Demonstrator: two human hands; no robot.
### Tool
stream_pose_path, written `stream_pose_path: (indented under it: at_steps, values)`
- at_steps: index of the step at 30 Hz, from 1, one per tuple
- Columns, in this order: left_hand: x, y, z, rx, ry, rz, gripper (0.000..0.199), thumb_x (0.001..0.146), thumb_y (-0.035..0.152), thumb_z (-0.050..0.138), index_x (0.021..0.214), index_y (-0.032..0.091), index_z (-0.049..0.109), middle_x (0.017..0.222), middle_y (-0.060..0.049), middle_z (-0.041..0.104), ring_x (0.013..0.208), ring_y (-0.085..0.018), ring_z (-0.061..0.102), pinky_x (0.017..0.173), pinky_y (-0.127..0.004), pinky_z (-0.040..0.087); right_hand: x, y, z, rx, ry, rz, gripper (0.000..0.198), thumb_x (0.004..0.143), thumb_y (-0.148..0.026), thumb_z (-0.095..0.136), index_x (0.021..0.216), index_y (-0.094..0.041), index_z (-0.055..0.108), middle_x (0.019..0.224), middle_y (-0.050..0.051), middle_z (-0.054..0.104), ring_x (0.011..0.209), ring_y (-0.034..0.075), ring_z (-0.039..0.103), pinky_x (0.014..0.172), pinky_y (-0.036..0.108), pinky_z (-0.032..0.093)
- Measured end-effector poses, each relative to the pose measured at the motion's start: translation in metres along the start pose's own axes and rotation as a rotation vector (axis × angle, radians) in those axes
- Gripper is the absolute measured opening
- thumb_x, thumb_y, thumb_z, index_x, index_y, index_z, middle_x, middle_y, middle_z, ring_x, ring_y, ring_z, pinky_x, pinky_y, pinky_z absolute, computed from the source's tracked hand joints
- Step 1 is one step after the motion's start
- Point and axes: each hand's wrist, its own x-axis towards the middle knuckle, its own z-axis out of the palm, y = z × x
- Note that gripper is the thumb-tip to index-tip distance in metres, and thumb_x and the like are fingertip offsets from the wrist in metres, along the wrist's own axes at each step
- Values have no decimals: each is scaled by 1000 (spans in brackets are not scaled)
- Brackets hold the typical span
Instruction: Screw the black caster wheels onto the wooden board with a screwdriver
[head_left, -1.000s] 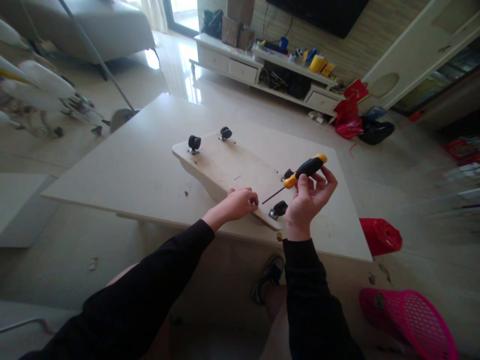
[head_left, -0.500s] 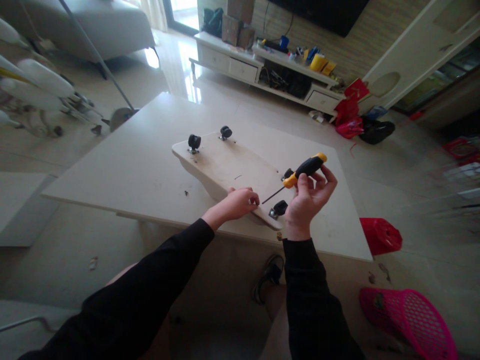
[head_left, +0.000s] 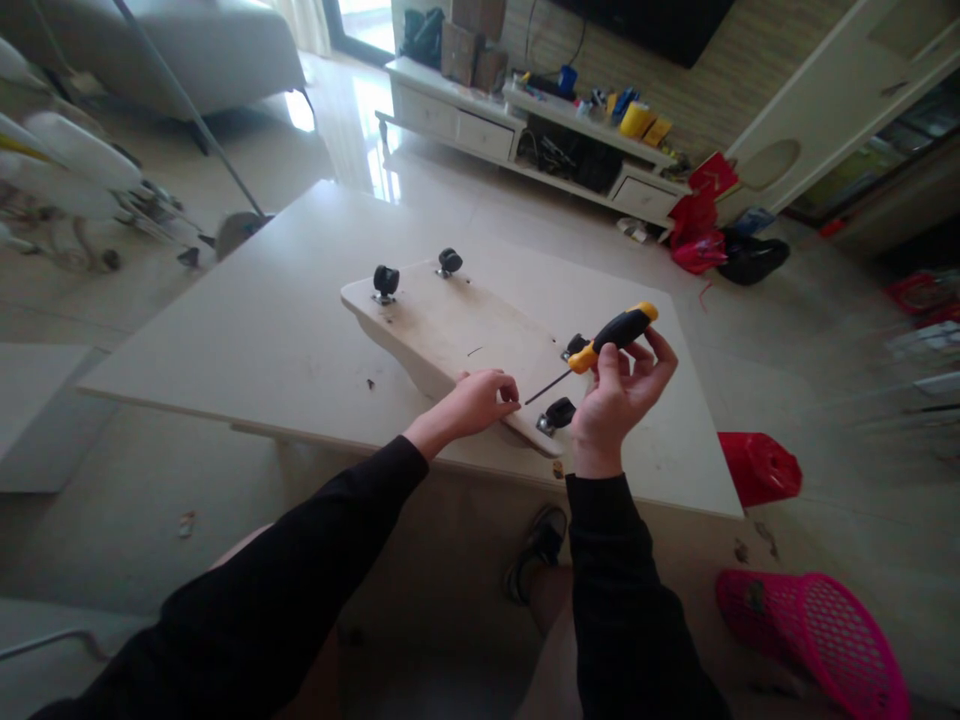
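Observation:
My right hand (head_left: 619, 395) grips a screwdriver (head_left: 624, 328) with a black and yellow handle, its thin shaft slanting down to the left. My left hand (head_left: 480, 400) is closed in a pinch beside the screwdriver's tip, over the near edge of a pale board (head_left: 442, 320); whatever it pinches is too small to make out. The board lies with its casters up: one caster (head_left: 385, 283) and another caster (head_left: 449, 261) at the far left end, a third caster (head_left: 556, 413) near my right wrist, and one partly hidden behind the screwdriver.
The board rests on a white table (head_left: 225, 330), with a small dark piece (head_left: 370, 384) near its front. A red bin (head_left: 757, 468) and a pink basket (head_left: 814, 630) stand on the floor at the right. A cluttered TV cabinet (head_left: 480, 135) lines the back wall.
My left fingertips and the screwdriver's tip have come slightly closer together. The screwdriver has shifted very little; the board stays where it was.

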Motion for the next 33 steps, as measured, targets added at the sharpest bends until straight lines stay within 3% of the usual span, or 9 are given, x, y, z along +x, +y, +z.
stream_pose_path:
  at_steps: [4, 8, 33]
  values:
    - [4, -6, -1, -115, 56, 3, 9, 93, 20, 74, 92, 19, 82, 91, -4, 81, 75, -16, 64, 78, -31, 49, 0, 0, 0, -25, -5, 1, 47, 84, -27, 76, 127, -31, 57, 113, -3, 65, 93, 14, 75, 84, 36, 64]
    - [5, -7, -5, -128, 94, -6, 14, 92, 19, 71, 94, 18, 85, 89, -5, 82, 76, -16, 65, 74, -31, 48, 0, -1, -1, -20, -3, -2, 46, 84, -27, 75, 127, -31, 57, 112, -3, 65, 92, 13, 74, 85, 36, 64]
    - [3, -2, -8, -65, 96, -27, 19, 95, 20, 68, 94, 17, 87, 88, -7, 84, 77, -18, 67, 78, -32, 51, 1, 1, 0, -1, -2, 11, 48, 83, -28, 76, 126, -31, 58, 114, -2, 64, 93, 13, 74, 82, 34, 63]
